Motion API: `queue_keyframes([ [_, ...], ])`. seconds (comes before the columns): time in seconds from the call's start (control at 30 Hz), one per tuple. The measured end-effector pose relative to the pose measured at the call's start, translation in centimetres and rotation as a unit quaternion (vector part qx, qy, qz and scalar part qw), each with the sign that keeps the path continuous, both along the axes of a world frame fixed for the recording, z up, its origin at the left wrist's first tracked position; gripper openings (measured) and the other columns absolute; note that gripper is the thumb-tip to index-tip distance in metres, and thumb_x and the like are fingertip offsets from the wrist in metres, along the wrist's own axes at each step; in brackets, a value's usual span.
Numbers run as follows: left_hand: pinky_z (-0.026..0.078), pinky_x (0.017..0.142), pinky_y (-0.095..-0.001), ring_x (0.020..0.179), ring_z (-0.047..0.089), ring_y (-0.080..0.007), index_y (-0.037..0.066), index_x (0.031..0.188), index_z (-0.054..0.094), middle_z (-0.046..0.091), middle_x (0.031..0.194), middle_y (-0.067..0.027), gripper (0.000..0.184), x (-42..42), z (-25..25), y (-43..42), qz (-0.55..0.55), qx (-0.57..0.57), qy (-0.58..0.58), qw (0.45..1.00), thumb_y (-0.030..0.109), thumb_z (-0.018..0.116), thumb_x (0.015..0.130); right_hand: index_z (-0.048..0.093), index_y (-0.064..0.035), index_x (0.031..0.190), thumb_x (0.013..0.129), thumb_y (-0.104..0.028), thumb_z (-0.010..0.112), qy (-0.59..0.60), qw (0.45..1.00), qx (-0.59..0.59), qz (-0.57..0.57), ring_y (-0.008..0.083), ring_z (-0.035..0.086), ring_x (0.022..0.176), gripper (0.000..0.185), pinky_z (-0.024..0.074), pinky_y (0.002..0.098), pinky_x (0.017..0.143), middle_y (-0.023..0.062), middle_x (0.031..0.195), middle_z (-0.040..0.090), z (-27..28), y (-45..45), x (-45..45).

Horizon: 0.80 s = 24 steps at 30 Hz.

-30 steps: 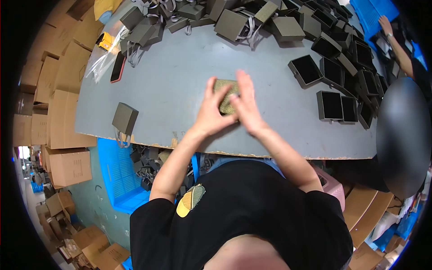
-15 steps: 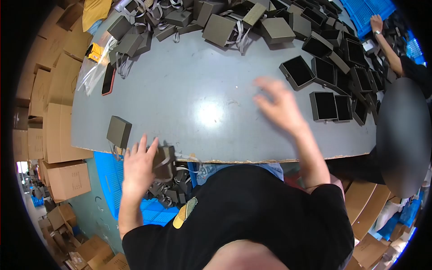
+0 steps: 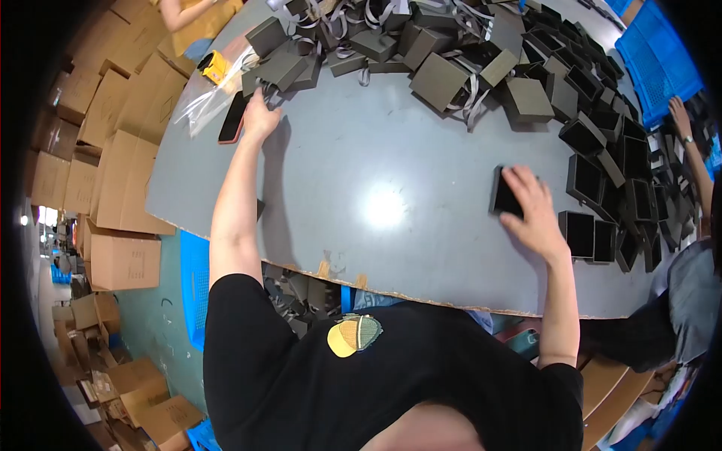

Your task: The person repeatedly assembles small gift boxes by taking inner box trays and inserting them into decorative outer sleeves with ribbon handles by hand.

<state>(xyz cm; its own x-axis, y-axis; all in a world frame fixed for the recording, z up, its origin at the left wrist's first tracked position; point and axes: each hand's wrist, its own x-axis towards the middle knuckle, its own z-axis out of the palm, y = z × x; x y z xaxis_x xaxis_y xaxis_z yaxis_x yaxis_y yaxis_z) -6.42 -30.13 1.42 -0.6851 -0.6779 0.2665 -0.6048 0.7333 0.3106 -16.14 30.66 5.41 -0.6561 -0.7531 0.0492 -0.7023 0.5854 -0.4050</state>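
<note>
At the far left of the grey table (image 3: 338,180), my left hand (image 3: 261,116) reaches to the edge of a dark box (image 3: 283,69). Its fingers are pressed together at the grey ribbon (image 3: 268,92) hanging from that box; the fingertips are partly hidden. On the right, my right hand (image 3: 532,207) grips a small open black box (image 3: 504,194), with the fingers over its upper right part and the thumb at its lower edge. Part of a dark box (image 3: 260,208) shows beside my left forearm.
Closed boxes with ribbons (image 3: 438,81) are heaped along the far side. Open black trays (image 3: 585,179) crowd the right. A phone (image 3: 232,119) and yellow item (image 3: 214,68) lie near my left hand. Another person's hand (image 3: 679,116) touches a blue crate (image 3: 654,64).
My left hand has moved from a box at the near edge up to the far-left heap. My right hand, free half a second ago, now grips an open black box. The view has shifted.
</note>
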Motion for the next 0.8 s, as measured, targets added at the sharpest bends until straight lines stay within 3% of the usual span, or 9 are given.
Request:
queue_keyframes([
  [0.1, 0.049, 0.099, -0.0401, 0.115, 0.065, -0.0329, -0.004, 0.141, 0.047, 0.067, 0.123, -0.0205, 0.074, -1.8, -0.3, -0.4, 0.000, 0.034, 0.050, 0.998, 0.026, 0.075, 0.080, 0.049, -0.0130, 0.144, 0.073, -0.009, 0.070, -0.065, 0.993, 0.048, 0.083, 0.0348, 0.026, 0.150, 0.073, 0.0187, 0.0587, 0.121, 0.0141, 0.157, 0.037, 2.3, 0.6, 3.1],
  [0.17, 0.052, 0.087, -0.0443, 0.099, 0.069, -0.0344, 0.006, 0.116, 0.066, 0.073, 0.100, -0.0153, 0.038, -2.4, 0.2, 0.8, -0.019, 0.026, 0.027, 0.999, 0.026, 0.069, 0.084, 0.059, -0.0145, 0.134, 0.072, -0.017, 0.076, -0.084, 0.991, 0.053, 0.095, 0.0402, 0.024, 0.149, 0.065, 0.0194, 0.0590, 0.120, 0.0167, 0.158, 0.034, 2.6, 1.0, 4.8],
  [0.27, 0.053, 0.079, -0.0468, 0.088, 0.069, -0.0381, 0.007, 0.093, 0.072, 0.071, 0.090, -0.0197, 0.019, -2.5, 1.5, 8.4, -0.159, -0.021, 0.016, 0.987, 0.020, 0.060, 0.087, 0.063, -0.0160, 0.130, 0.069, -0.027, 0.083, -0.036, 0.999, -0.005, -0.003, 0.0469, 0.023, 0.148, 0.065, 0.0214, 0.0609, 0.118, 0.0216, 0.159, 0.030, 2.0, 1.3, 7.8],
  [0.37, 0.053, 0.074, -0.0446, 0.082, 0.068, -0.0384, 0.005, 0.093, 0.072, 0.070, 0.085, -0.0194, 0.018, -1.1, 3.2, 17.3, -0.233, 0.104, -0.023, 0.967, 0.019, 0.062, 0.086, 0.065, -0.0164, 0.126, 0.067, -0.033, 0.087, 0.026, 0.994, 0.000, -0.103, 0.0512, 0.024, 0.144, 0.065, 0.0247, 0.0632, 0.114, 0.0278, 0.157, 0.027, -0.1, 0.2, 9.4],
  [0.47, 0.048, 0.056, -0.0313, 0.061, 0.063, -0.0117, -0.001, 0.092, 0.069, 0.067, 0.067, -0.0080, 0.019, 0.7, 4.6, 24.1, -0.240, 0.313, -0.079, 0.916, 0.017, 0.065, 0.092, 0.064, -0.0167, 0.126, 0.067, -0.028, 0.087, 0.068, 0.988, -0.011, -0.140, 0.0513, 0.026, 0.142, 0.064, 0.0261, 0.0629, 0.113, 0.0296, 0.155, 0.027, -1.3, 0.4, 10.0],
  [0.53, 0.039, 0.052, -0.0235, 0.056, 0.051, -0.0044, 0.005, 0.092, 0.070, 0.062, 0.066, 0.0028, 0.008, 1.8, 4.2, 26.5, -0.238, 0.435, -0.047, 0.867, 0.012, 0.068, 0.090, 0.062, -0.0174, 0.128, 0.067, -0.026, 0.086, 0.086, 0.987, -0.033, -0.131, 0.0512, 0.027, 0.142, 0.066, 0.0261, 0.0625, 0.113, 0.0296, 0.155, 0.027, -1.0, 1.0, 9.9],
  [0.63, 0.040, 0.055, -0.0218, 0.060, 0.051, -0.0034, 0.006, 0.089, 0.070, 0.062, 0.069, 0.0047, 0.005, 3.7, 5.5, 28.5, -0.271, 0.455, -0.023, 0.848, 0.008, 0.071, 0.085, 0.051, -0.0141, 0.141, 0.067, -0.025, 0.086, 0.071, 0.977, -0.014, -0.201, 0.0467, 0.037, 0.135, 0.082, 0.0323, 0.0556, 0.111, 0.0309, 0.148, 0.035, -1.0, 2.6, 9.5],
  [0.73, 0.046, 0.058, -0.0275, 0.064, 0.057, -0.0078, 0.005, 0.084, 0.070, 0.064, 0.070, -0.0017, 0.006, 4.3, 6.4, 28.9, -0.267, 0.329, -0.004, 0.906, 0.009, 0.072, 0.079, 0.052, -0.0106, 0.140, 0.067, -0.024, 0.086, 0.036, 0.977, -0.003, -0.210, 0.0433, 0.045, 0.126, 0.082, 0.0395, 0.0503, 0.105, 0.0280, 0.138, 0.045, -1.4, 3.7, 8.9],
  [0.8, 0.049, 0.086, -0.0354, 0.097, 0.061, -0.0216, 0.003, 0.087, 0.070, 0.069, 0.095, -0.0074, 0.009, 3.4, 6.0, 27.3, -0.337, 0.068, 0.067, 0.937, 0.007, 0.072, 0.079, 0.054, -0.0106, 0.139, 0.067, -0.024, 0.086, 0.021, 0.984, -0.032, -0.173, 0.0427, 0.046, 0.125, 0.080, 0.0404, 0.0496, 0.104, 0.0268, 0.137, 0.045, -1.3, 3.8, 8.8],
])
